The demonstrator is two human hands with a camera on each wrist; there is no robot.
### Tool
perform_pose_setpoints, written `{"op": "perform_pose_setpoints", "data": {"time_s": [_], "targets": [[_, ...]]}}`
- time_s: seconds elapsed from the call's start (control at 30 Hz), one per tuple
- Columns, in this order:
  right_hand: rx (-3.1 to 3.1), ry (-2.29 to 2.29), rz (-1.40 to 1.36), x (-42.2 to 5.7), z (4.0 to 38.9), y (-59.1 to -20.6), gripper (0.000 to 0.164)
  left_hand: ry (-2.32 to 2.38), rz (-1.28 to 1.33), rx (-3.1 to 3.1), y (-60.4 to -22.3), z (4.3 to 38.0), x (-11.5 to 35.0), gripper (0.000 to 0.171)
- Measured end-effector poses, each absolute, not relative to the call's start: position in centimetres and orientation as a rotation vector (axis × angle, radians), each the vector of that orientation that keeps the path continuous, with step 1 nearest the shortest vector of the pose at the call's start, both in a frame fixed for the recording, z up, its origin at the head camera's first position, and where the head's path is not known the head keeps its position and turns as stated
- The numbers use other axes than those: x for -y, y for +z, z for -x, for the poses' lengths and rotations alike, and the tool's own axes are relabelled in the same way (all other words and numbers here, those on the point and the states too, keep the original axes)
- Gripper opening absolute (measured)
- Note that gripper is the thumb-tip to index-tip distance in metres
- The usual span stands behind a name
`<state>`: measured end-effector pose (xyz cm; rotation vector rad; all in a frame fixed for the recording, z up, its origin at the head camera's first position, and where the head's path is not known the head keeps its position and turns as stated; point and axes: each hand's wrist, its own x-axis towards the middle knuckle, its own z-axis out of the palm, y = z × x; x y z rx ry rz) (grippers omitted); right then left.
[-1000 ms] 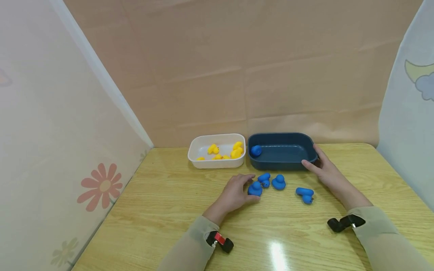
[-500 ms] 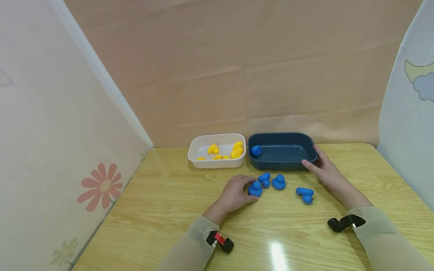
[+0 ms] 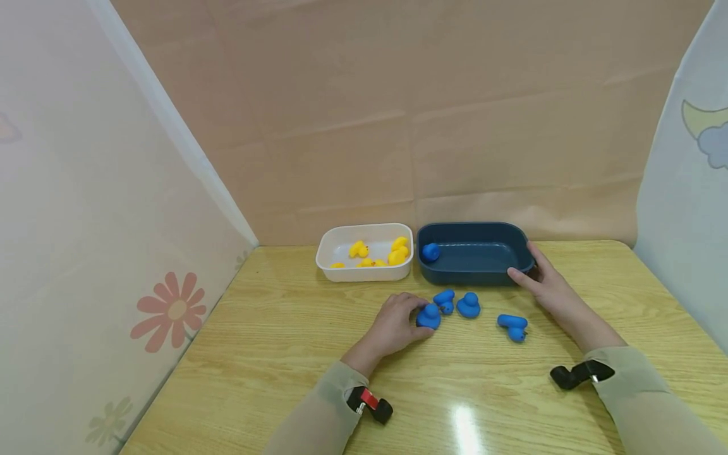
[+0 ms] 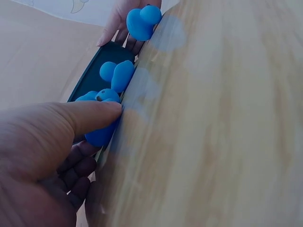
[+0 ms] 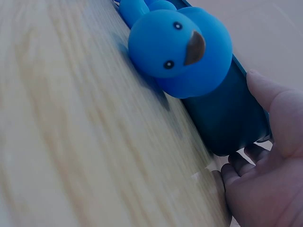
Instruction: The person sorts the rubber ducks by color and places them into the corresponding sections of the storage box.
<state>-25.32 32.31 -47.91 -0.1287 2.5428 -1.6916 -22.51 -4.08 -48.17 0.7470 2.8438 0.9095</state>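
Note:
My left hand (image 3: 392,325) pinches a blue rubber duck (image 3: 429,318) on the table, thumb at its near side and fingertips at its far side. In the left wrist view the thumb crosses in front of this duck (image 4: 100,136). Just right of it, a tipped blue duck (image 3: 443,299) and an upright one (image 3: 469,306) sit close together. My right hand (image 3: 550,287) grips the right end of the dark blue tray (image 3: 466,278), thumb at the front corner. A further blue duck (image 3: 514,327) lies on its side, large in the right wrist view.
Inside the dark tray, one blue duck (image 3: 431,252) sits at the left end. A white tray (image 3: 366,274) with several yellow ducks (image 3: 398,255) stands beside it. Brown paper (image 3: 341,126) rises behind the wooden table (image 3: 273,328); patterned cloth hangs at both sides.
The left thumb and fingers have closed in on the blue duck's sides. The right hand and both trays keep their places.

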Motion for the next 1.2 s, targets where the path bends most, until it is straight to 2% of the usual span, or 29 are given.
{"op": "perform_pose_setpoints", "data": {"time_s": [0.57, 0.8, 1.2], "targets": [[-2.543, -1.695, 0.125, -32.4, 25.4, -47.9, 0.101, 1.072, -0.69, -2.858, -47.2, 22.7, 4.1, 0.048], [-2.537, -1.698, 0.122, -32.4, 25.4, -47.9, 0.101, 1.143, -0.599, -2.884, -45.6, 22.7, 4.0, 0.051], [-2.541, -1.704, 0.132, -32.4, 25.4, -48.1, 0.1, 1.193, -0.633, -2.991, -43.4, 24.4, 2.3, 0.052]]}}
